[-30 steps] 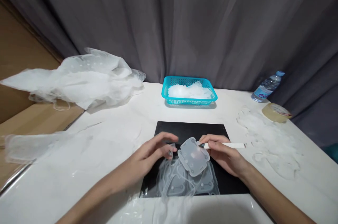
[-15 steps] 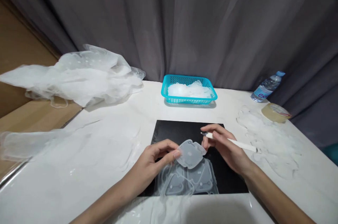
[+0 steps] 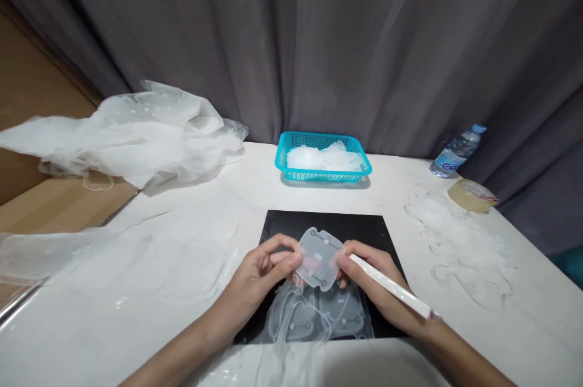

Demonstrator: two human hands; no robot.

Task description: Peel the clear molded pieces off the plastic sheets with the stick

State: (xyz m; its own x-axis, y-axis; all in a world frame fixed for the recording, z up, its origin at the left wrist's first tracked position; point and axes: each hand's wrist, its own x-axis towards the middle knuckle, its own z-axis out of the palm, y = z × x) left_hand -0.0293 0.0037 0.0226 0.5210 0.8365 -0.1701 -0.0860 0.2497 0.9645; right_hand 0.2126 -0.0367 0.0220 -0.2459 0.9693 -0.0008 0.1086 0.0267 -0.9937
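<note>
Frosted plastic piece (image 3: 319, 260) held over the middle of the black mat (image 3: 282, 224), its broad face turned to the viewer. Outline nearly square, corners rounded, small notches in the edges; turned a little clockwise, so that the upper edge slopes down toward the right. Length and width look much alike; a long axis cannot be told.

Left edge pinched by the left hand (image 3: 268, 267), thumb in front, fingers closed to the thickness of the piece. Right edge pinched likewise by the right hand (image 3: 376, 277). In that same hand a slim white tool (image 3: 392, 287) is carried, its long axis running from upper left to lower right, rear end directed toward the wrist; front tip hidden.

Below the piece, a moulded plastic sheet (image 3: 347, 308) is laid on the mat, partly covered by loose, curling strips (image 3: 288, 307). Mat supported by the white surface (image 3: 396, 186). Farther out, a blue basket (image 3: 322, 174) is filled with white plastic. To the right, clear scraps (image 3: 464, 247), a tape roll (image 3: 471, 195) and a water bottle (image 3: 455, 155); to the left, heaped white sheeting (image 3: 155, 141).
</note>
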